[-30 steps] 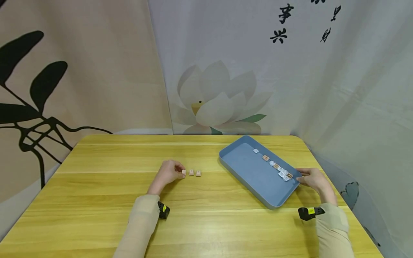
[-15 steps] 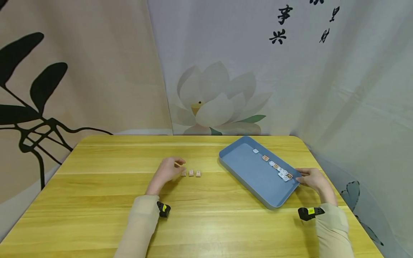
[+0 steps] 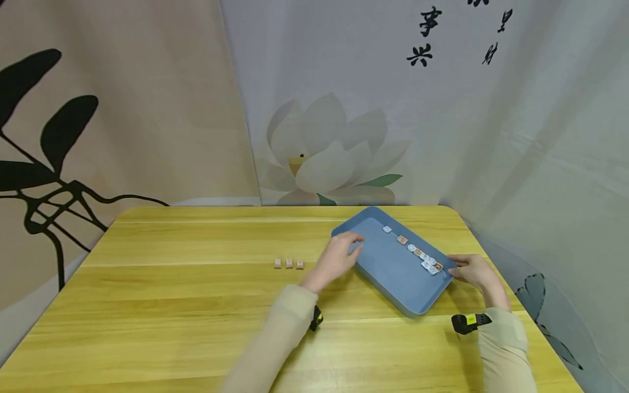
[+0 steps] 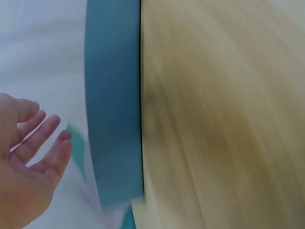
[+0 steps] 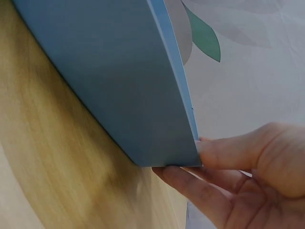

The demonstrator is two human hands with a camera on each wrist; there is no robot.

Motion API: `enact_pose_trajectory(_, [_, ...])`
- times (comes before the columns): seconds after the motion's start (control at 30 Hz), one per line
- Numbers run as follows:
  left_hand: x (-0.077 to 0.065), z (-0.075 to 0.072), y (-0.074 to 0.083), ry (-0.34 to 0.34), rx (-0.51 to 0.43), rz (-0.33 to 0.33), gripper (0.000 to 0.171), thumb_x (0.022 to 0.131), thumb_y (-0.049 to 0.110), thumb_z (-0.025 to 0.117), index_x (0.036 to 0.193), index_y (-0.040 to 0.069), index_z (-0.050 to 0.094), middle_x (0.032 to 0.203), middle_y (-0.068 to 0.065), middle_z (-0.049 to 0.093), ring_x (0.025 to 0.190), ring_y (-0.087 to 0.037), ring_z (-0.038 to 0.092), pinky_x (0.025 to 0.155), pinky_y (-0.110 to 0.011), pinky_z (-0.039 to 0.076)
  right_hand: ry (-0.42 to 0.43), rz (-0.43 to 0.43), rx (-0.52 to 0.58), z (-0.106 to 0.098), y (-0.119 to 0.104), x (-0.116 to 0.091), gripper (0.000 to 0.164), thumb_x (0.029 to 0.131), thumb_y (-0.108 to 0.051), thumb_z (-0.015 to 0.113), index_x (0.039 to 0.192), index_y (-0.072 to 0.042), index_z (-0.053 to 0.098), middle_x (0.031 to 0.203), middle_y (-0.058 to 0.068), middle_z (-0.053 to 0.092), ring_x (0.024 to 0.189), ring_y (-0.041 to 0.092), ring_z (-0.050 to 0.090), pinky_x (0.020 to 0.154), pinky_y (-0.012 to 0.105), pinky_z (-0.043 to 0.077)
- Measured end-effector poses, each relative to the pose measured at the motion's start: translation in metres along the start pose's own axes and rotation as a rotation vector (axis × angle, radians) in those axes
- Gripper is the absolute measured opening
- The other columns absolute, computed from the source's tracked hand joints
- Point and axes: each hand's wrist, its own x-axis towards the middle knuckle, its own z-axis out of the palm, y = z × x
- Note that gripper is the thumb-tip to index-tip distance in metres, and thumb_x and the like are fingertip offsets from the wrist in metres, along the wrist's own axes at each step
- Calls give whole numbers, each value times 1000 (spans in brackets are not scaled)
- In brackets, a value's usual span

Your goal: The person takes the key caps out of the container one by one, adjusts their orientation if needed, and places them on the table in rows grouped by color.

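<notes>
My left hand (image 3: 338, 256) hovers over the left edge of the blue tray (image 3: 378, 262) with its fingers loosely bent and nothing between them. In the left wrist view that hand (image 4: 33, 162) is beside the tray's outer wall (image 4: 114, 105), apart from it. My right hand (image 3: 479, 275) pinches the tray at its right-hand corner, the thumb (image 5: 224, 151) on the rim and the other fingers below. Three small pinkish pieces like keycaps, the left one (image 3: 278, 263), the middle one (image 3: 289, 263) and the right one (image 3: 300, 264), stand in a row on the table.
Inside the tray, several small white and orange-brown pieces (image 3: 428, 262) lie along its far right side, bunched near the right corner. The wooden table (image 3: 162, 305) reaches back to a printed curtain (image 3: 339, 109).
The left hand has let go of the leftmost pinkish piece and moved right to the tray's left edge. The row of three stays in place. My right hand keeps its hold on the tray.
</notes>
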Motion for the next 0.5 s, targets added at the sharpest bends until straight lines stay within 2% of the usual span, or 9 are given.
enact_pose_trajectory(0.1, [15, 24, 21, -77, 37, 63, 28, 98, 20, 52, 123, 10, 63, 124, -3, 65, 117, -17, 60, 95, -26, 51, 0, 1, -6, 0, 0, 1, 53, 93, 0, 54, 139, 15, 33, 139, 42, 33, 120, 46, 52, 87, 38, 56])
enact_pose_trajectory(0.23, [32, 50, 44, -182, 74, 104, 30, 99, 22, 51, 126, 14, 61, 129, 1, 63, 123, -13, 56, 101, -23, 47, -10, 8, 2, 0, -1, 1, 53, 94, -1, 54, 140, 14, 32, 140, 41, 32, 120, 46, 51, 88, 38, 55])
enact_pose_trajectory(0.37, [42, 70, 63, -269, 114, 134, 33, 99, 23, 50, 131, 16, 57, 133, 4, 60, 125, -9, 54, 102, -20, 45, -14, 13, 12, 0, -2, 0, 54, 94, -2, 54, 141, 13, 32, 140, 41, 31, 120, 46, 51, 89, 39, 55])
enact_pose_trajectory(0.5, [47, 90, 77, -351, 198, 149, 38, 99, 26, 50, 137, 19, 51, 138, 6, 54, 129, -7, 49, 103, -19, 43, -24, -5, 9, -2, -1, -2, 53, 94, -2, 53, 140, 15, 32, 140, 42, 30, 120, 46, 51, 89, 40, 55])
